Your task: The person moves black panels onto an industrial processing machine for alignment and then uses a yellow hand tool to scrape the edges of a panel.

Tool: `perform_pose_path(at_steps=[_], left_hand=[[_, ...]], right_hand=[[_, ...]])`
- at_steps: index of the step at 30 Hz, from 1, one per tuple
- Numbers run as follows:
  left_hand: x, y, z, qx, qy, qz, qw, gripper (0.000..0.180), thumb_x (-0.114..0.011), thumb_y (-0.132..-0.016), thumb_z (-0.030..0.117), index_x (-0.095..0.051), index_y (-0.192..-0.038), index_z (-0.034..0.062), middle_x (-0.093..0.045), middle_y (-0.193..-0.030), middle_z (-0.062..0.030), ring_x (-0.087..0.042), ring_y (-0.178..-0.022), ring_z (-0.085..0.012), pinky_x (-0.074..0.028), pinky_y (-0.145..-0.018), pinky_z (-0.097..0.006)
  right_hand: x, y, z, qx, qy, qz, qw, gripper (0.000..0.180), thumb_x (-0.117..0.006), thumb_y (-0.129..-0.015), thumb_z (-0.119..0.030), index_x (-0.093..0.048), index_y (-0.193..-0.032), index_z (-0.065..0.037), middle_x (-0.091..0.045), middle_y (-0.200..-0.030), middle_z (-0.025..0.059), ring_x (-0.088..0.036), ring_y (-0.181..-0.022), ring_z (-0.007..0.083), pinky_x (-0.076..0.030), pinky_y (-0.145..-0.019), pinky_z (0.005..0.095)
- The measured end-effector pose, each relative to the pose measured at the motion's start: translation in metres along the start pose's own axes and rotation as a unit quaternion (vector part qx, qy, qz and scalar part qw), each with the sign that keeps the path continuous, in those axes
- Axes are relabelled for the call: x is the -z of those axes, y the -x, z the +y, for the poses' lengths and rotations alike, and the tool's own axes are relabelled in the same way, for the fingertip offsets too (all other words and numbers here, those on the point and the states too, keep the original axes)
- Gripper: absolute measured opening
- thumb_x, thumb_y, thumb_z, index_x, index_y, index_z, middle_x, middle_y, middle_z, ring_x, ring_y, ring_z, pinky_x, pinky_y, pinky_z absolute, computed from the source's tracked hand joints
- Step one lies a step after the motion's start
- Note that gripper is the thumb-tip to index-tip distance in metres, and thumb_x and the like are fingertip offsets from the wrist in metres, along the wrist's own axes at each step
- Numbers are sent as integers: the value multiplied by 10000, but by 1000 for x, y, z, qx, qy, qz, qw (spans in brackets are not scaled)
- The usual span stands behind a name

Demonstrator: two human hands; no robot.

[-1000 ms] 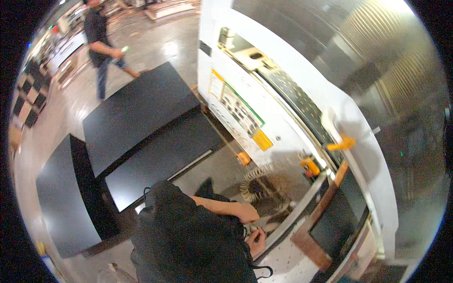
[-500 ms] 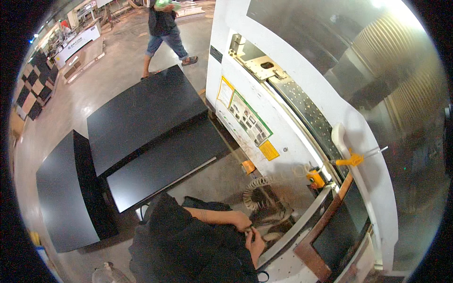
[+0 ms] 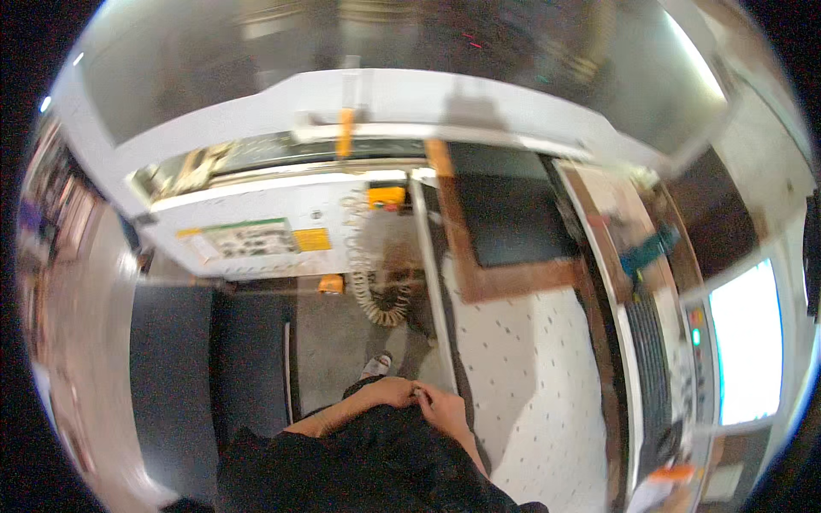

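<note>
at lower centre, the hands (image 3: pixel 441 412) press together; grip unclear. one board (image 3: pixel 513 209) already lies on the bench (image 3: pixel 505 359), other boards (image 3: pixel 171 359) at lower left.

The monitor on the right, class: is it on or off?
On. The monitor glows bright white; a green light shines just left of it.

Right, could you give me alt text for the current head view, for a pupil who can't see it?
A left hand and right hand meet in front of black clothing; blur hides anything small between them. Ahead is a white machine with a coiled hose, dark panels at left and a lit screen at right.
</note>
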State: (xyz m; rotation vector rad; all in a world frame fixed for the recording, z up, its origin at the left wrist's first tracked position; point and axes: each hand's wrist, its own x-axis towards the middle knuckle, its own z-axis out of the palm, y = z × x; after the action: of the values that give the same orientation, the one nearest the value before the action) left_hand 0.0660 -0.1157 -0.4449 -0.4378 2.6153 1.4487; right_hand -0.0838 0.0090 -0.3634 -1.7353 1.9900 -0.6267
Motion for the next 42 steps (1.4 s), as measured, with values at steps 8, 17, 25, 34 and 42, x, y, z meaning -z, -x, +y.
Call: perform_pose_path(at_steps=[8, 17, 25, 34, 42], left_hand=[[-12, -69, 139, -107, -177, -212, 955, 319, -591, -943, 384, -710, -1035, 103, -712, -902, -199, -684, -855, -411, -542, -750, -516], [-56, -110, 180, -207, -327, -279, 879, 293, -673, -855, 315, -723, -945, 40, -718, -846, -177, -699, -807, -397, -558, -695, -518], [-53, -93, 165, -217, -276, -215, 911, 270, -673, -849, 286, -716, -853, 20, -703, -811, -203, -696, -777, -413, -556, -661, -522], [-17, -81, 189, -298, -94, -124, 942, 249, -683, -854, 152, -659, -1098, 112, -696, -863, -134, -682, -863, -371, -547, -746, -461], [44, -105, 266, -249, 347, -201, 882, 224, -590, -1023, 197, -619, -1015, -24, -667, -787, -56, -659, -681, -211, -527, -617, -379]], right_hand=[[16, 144, 31, -177, -101, 296, 933, 200, -713, -901, -134, -728, -1099, -121, -709, -768, 135, -688, -613, 248, -543, -591, 324], [11, 192, 37, -178, 3, 396, 901, 156, -760, -841, -141, -740, -994, -114, -719, -782, 109, -702, -659, 264, -548, -604, 362], [22, 183, 32, -188, 0, 341, 921, 147, -769, -836, -170, -730, -964, -109, -707, -765, 90, -675, -620, 265, -529, -584, 369], [-18, 178, 42, -203, -114, 410, 882, 370, -776, -839, -205, -642, -1164, -88, -717, -827, 101, -697, -735, 276, -543, -628, 388], [6, 162, 42, -255, -126, 320, 903, 373, -764, -855, -235, -643, -1175, -85, -720, -900, 111, -701, -758, 292, -549, -689, 420]])
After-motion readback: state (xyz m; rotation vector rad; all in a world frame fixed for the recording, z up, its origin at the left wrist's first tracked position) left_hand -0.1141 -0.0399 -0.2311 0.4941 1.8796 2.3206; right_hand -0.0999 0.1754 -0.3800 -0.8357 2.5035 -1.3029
